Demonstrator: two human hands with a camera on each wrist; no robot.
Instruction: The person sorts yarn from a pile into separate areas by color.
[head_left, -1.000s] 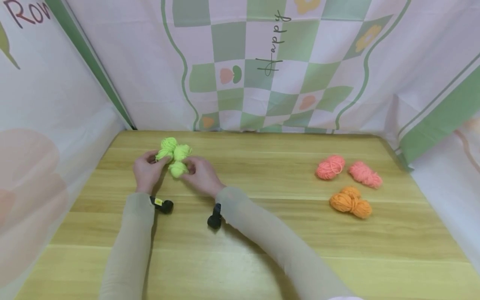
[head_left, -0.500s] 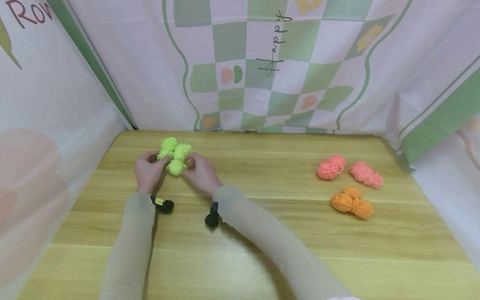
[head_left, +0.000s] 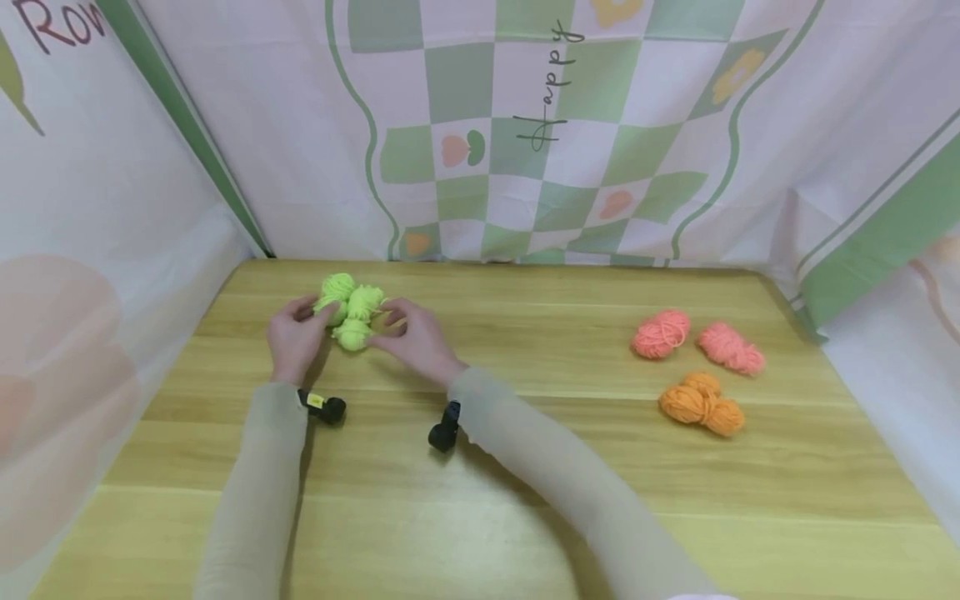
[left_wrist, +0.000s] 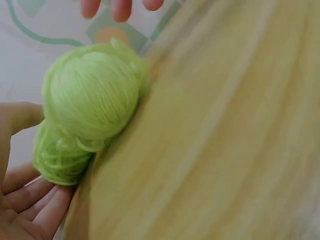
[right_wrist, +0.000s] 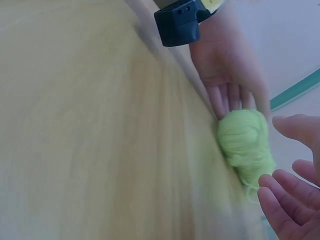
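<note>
Grip was loose: left hand (head_left: pixel 294 340) and right hand (head_left: pixel 415 340), fingers spread, cupped the green yarn balls (head_left: pixel 349 312) upper left on the table (head_left: pixel 525 467). Best squeezed evenly from both sides.

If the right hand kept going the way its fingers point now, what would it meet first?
Probably the green yarn bundles: the right hand points left toward them, fingertips at or just short of the nearest one. Beyond them is the left hand. Actual contact is unclear.
</note>
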